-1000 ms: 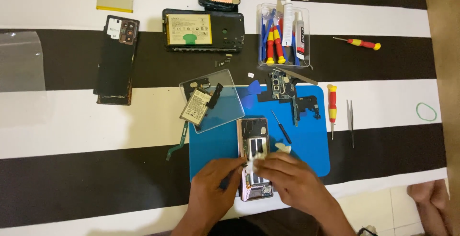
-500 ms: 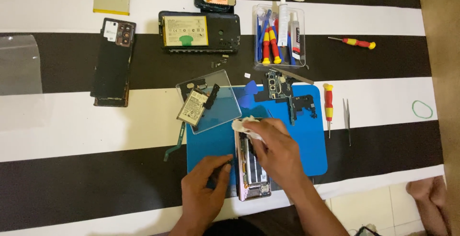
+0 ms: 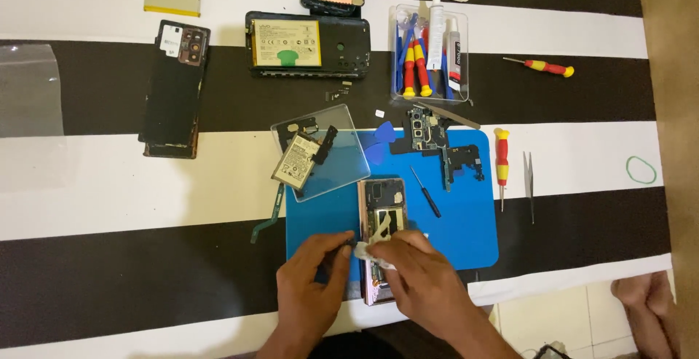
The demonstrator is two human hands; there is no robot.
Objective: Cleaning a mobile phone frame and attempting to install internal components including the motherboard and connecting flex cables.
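Observation:
An opened phone frame [image 3: 381, 202] lies upright on the blue work mat [image 3: 466, 221], its inner parts exposed. My right hand [image 3: 415, 275] presses a small white wipe [image 3: 373, 248] onto the frame's middle. My left hand [image 3: 314, 279] rests on the mat at the frame's left edge, fingertips touching its side. The frame's lower half is hidden under my hands.
A glass sheet with a small battery [image 3: 295, 161] sits at the mat's upper left. Circuit boards [image 3: 437, 144] and a thin black tool [image 3: 425, 202] lie on the mat. Screwdrivers [image 3: 502, 159], tweezers [image 3: 529, 184], a clear tool box [image 3: 429, 53] and other opened phones [image 3: 306, 44] lie beyond.
My right hand moved with the wipe from the frame's lower part up to its top, then back down to the middle. My left hand stayed beside the frame.

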